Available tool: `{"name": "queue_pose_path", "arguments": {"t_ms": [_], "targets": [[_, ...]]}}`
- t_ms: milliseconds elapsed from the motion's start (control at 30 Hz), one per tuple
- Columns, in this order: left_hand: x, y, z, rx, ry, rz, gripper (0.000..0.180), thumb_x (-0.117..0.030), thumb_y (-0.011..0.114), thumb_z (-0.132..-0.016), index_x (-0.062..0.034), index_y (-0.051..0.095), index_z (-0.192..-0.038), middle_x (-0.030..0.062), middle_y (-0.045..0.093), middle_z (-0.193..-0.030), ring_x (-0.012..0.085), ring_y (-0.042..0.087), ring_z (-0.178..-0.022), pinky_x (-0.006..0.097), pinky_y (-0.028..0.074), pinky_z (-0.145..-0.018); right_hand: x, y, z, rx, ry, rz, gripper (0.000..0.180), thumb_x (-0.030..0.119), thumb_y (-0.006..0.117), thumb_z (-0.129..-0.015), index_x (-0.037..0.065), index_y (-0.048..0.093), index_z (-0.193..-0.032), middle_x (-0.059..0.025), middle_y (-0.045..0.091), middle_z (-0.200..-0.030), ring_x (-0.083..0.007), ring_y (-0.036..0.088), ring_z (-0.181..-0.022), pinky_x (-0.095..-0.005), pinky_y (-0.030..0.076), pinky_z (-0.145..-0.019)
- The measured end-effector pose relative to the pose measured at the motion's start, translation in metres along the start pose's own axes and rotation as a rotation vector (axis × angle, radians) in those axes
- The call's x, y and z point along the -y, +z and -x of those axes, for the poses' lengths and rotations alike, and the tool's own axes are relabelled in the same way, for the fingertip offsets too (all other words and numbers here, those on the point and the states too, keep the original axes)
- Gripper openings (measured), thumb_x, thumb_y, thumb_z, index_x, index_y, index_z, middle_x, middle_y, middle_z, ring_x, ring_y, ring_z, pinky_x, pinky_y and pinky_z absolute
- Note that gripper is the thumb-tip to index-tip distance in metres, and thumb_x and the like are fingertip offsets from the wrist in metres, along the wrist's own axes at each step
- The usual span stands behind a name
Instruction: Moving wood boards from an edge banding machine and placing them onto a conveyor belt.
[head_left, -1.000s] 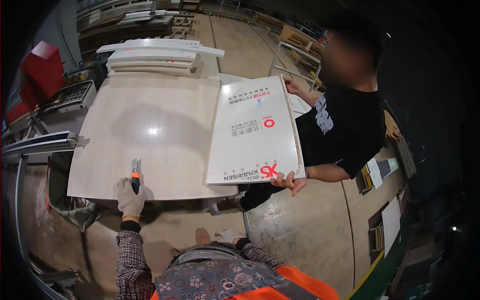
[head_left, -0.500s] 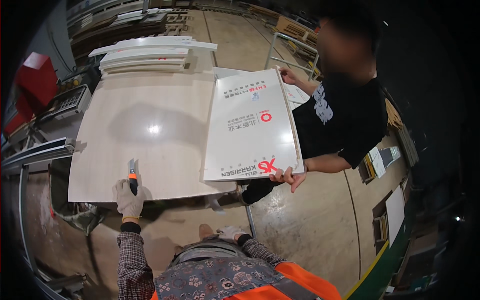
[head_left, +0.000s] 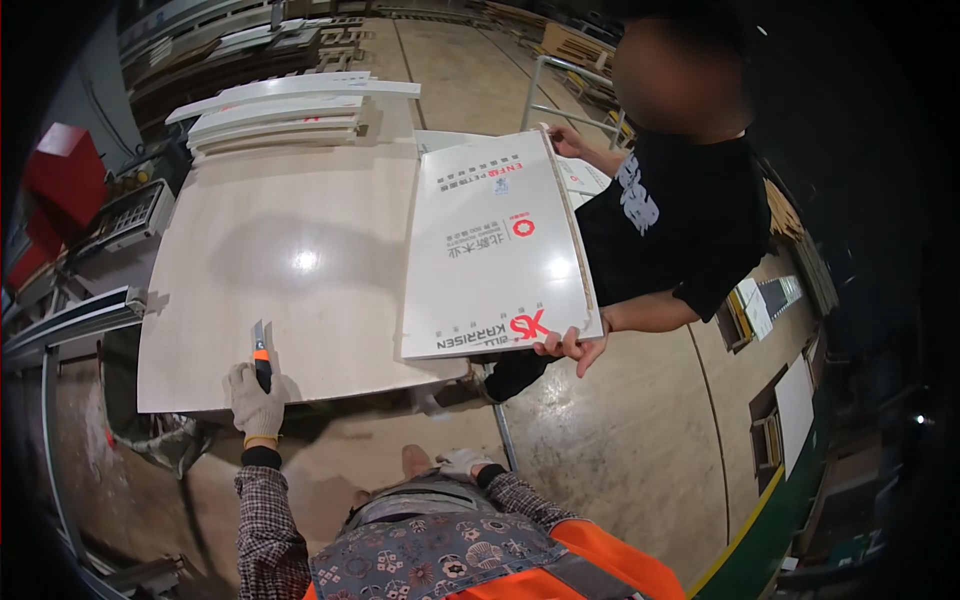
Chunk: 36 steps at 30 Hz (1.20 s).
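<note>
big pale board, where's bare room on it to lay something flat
The big pale board is bare across its middle, between the left hand holding the utility knife at the near edge and the stacked white strips at the far end. The right side is crowded: a co-worker holds a white printed panel there.

Surface: we see a broad pale wood board (head_left: 290,270) serving as the worktop
Far edge: a stack of white panels (head_left: 280,110) lies on it
Right side: a printed white panel (head_left: 495,250) rests partly on it

Glossy white film covers the board (head_left: 495,250); pale wood-grain panel (head_left: 280,270) looks smooth.
</note>
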<state>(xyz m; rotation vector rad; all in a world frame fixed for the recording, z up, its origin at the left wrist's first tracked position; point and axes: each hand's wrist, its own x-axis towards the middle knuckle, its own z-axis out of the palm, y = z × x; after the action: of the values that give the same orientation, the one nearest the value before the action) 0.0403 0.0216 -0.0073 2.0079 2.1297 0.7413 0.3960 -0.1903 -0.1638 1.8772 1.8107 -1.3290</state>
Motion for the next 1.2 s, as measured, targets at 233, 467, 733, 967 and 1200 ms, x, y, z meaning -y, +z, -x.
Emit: {"name": "queue_pose_path", "arguments": {"t_ms": [233,467,733,967,1200], "targets": [[0.003,0.003,0.001,-0.029,0.034,-0.006,0.044,-0.026,0.068,-0.085,0.0059,0.060,-0.114,0.0196,0.057,-0.125,0.0378,0.052,-0.118,0.046,0.044,-0.101,-0.010,0.004,-0.002,0.036,-0.011,-0.024,0.050,0.044,0.052,-0.092,0.016,0.063,-0.133,-0.0223,0.064,-0.130,-0.0407,0.060,-0.121,-0.0470,0.046,-0.102],[-0.002,0.002,0.003,-0.056,0.071,0.007,0.040,-0.024,0.070,-0.084,0.0033,0.059,-0.111,0.0187,0.056,-0.120,0.0384,0.051,-0.115,0.047,0.045,-0.098,-0.060,0.042,-0.006,0.009,0.086,-0.129,0.048,0.047,0.058,-0.091,0.013,0.071,-0.121,-0.0200,0.070,-0.119,-0.0374,0.065,-0.113,-0.0434,0.051,-0.095],[0.004,0.011,0.004,-0.079,0.095,-0.031,0.040,-0.022,0.070,-0.083,0.0035,0.057,-0.110,0.0182,0.055,-0.118,0.0391,0.050,-0.114,0.048,0.044,-0.098,-0.092,0.075,0.008,-0.067,0.294,-0.289,0.050,0.046,0.067,-0.085,0.008,0.073,-0.117,-0.0192,0.072,-0.115,-0.0341,0.068,-0.110,-0.0421,0.052,-0.095],[0.006,0.011,0.007,-0.070,0.093,-0.041,0.040,-0.023,0.069,-0.083,0.0030,0.058,-0.111,0.0177,0.055,-0.120,0.0390,0.050,-0.116,0.048,0.044,-0.099,-0.076,0.069,0.007,-0.060,0.256,-0.297,0.048,0.044,0.067,-0.087,0.010,0.073,-0.119,-0.0183,0.072,-0.117,-0.0338,0.068,-0.111,-0.0415,0.052,-0.095],[0.004,0.012,0.007,-0.068,0.084,-0.035,0.041,-0.025,0.070,-0.083,0.0044,0.060,-0.110,0.0167,0.055,-0.122,0.0380,0.050,-0.119,0.047,0.044,-0.101,-0.080,0.069,0.003,-0.065,0.240,-0.297,0.048,0.045,0.066,-0.087,0.012,0.072,-0.121,-0.0177,0.072,-0.117,-0.0331,0.068,-0.111,-0.0413,0.052,-0.095]]}}
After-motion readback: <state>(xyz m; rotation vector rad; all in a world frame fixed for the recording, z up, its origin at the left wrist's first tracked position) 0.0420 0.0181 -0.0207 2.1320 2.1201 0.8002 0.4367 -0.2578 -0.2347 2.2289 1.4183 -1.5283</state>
